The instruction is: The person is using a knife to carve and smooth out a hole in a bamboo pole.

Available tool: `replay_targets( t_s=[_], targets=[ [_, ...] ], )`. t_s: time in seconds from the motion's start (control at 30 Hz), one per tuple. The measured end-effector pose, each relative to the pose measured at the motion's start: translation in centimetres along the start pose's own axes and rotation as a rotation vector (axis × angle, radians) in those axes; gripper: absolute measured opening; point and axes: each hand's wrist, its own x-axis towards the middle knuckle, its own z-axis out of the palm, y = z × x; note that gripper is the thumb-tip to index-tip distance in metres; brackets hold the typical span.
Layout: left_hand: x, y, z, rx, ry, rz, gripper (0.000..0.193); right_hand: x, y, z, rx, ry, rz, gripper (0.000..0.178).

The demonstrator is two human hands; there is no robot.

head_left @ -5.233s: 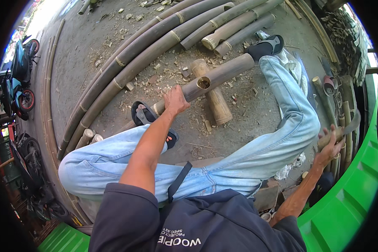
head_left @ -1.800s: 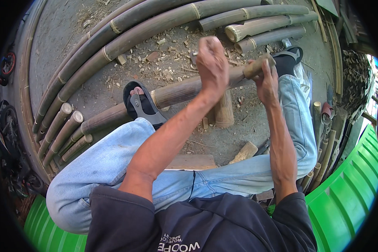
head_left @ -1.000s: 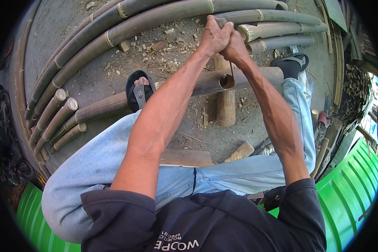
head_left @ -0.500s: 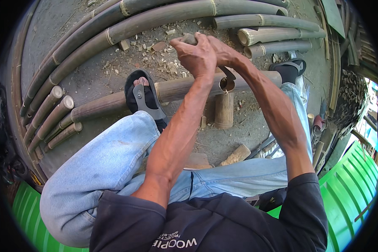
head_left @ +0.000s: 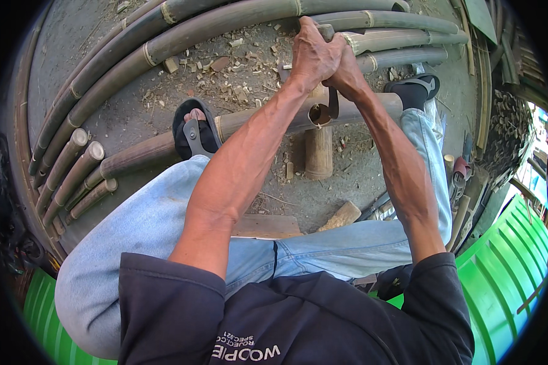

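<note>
Both hands are closed together round the handle of a curved-blade tool, held over the bamboo pole. My left hand wraps the far end, where a rounded knob of the handle shows. My right hand grips beside it, nearer the blade. The dark, narrow blade comes down from my hands to the right edge of a hole cut in the pole; its tip is partly hidden in the opening. The pole lies crosswise under my sandalled feet. A short upright bamboo piece stands just below the hole.
Long bamboo poles curve across the far side, with shorter lengths at far right. Several cut pieces lie at left. Chips litter the ground. A wood block and a flat board lie near my legs.
My two hands have swung right and slightly away with the handle, turning it more in line with the blade. The blade stays at the hole. My view has shifted a little.
</note>
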Motion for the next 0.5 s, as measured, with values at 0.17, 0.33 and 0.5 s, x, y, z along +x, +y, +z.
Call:
replay_targets(
  t_s=[0.17, 0.33, 0.5],
  targets=[
    [-0.1, 0.6, 0.8, -0.023, -0.126, 0.055, 0.059, -1.8, -0.6, -0.3, 0.113, 0.162, 0.028, 0.041],
    [-0.2, 1.7, 2.1, 0.039, -0.283, 0.101, 0.058, -3.3, 0.6, -0.5, 0.184, 0.279, 0.142, 0.037],
    [-0.1, 1.7, 2.3, 0.043, -0.353, 0.124, 0.058, -3.6, 1.0, 0.1, 0.015, 0.432, 0.020, 0.036]
  ],
)
